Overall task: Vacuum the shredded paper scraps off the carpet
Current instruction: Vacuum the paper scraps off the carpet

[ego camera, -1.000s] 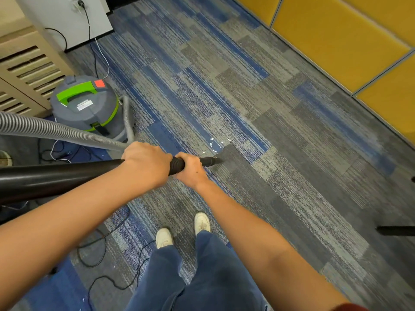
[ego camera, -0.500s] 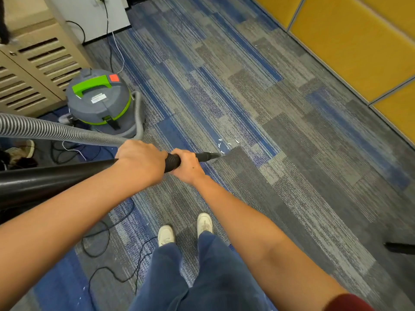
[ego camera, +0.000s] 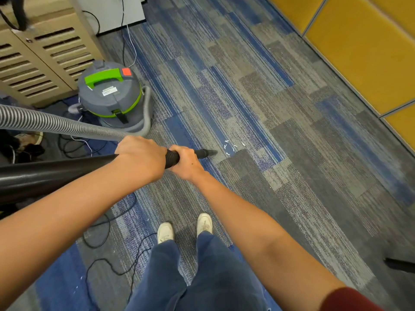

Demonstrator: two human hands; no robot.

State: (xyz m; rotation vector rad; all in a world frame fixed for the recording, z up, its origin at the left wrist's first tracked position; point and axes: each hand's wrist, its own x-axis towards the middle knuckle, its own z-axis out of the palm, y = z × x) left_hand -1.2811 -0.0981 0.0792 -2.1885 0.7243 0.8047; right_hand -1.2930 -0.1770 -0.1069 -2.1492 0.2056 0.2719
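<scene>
Several small white paper scraps [ego camera: 231, 147] lie on the blue and grey carpet [ego camera: 280, 135], just past the tip of the black vacuum wand [ego camera: 207, 153]. My left hand [ego camera: 140, 157] grips the wand further back, my right hand [ego camera: 185, 162] grips it nearer the nozzle. The nozzle tip sits a little left of the scraps, low over the carpet. A grey ribbed hose [ego camera: 56, 125] runs from the wand to the grey and green vacuum canister [ego camera: 110, 95] at the upper left.
A beige louvred cabinet [ego camera: 38, 61] stands behind the canister. Black and white cables [ego camera: 105, 241] trail over the carpet at the left and near my white shoes [ego camera: 185, 226]. Yellow wall panels [ego camera: 363, 48] line the right side. A dark object [ego camera: 399, 264] juts in at lower right.
The view has shifted, so canister and scraps sit further right and lower. The nozzle tip has drawn back slightly to the left of the scraps. Both hands keep their grip.
</scene>
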